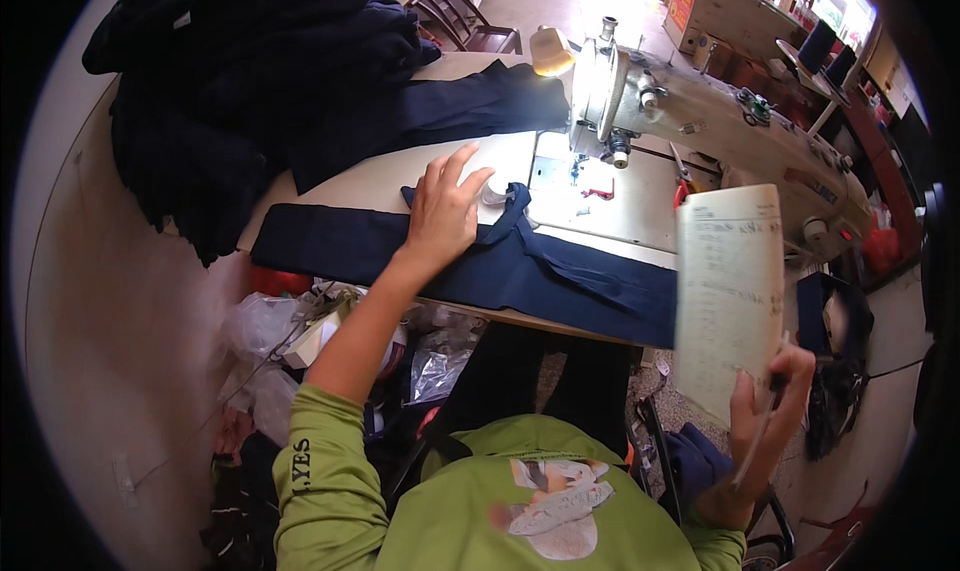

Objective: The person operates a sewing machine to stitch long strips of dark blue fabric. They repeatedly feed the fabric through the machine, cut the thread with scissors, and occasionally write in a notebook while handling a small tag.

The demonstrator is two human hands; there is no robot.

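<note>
My left hand [443, 211] lies flat, fingers spread, on a long dark navy strip of cloth [560, 276] stretched across the sewing table [400, 176]. A small white round object [497, 187] sits just beyond its fingertips. My right hand [765, 411] is raised at the right, gripping a lined paper sheet with handwriting [728, 296] together with a thin pen [757, 441]. The grey sewing machine [700, 101] stands behind the cloth, its needle area lit brightly.
A heap of dark navy garments [260, 81] covers the table's far left. A small red tool [600, 190] lies near the needle plate. Plastic bags and scraps [300, 341] fill the space under the table's left. A wooden chair [460, 16] stands behind.
</note>
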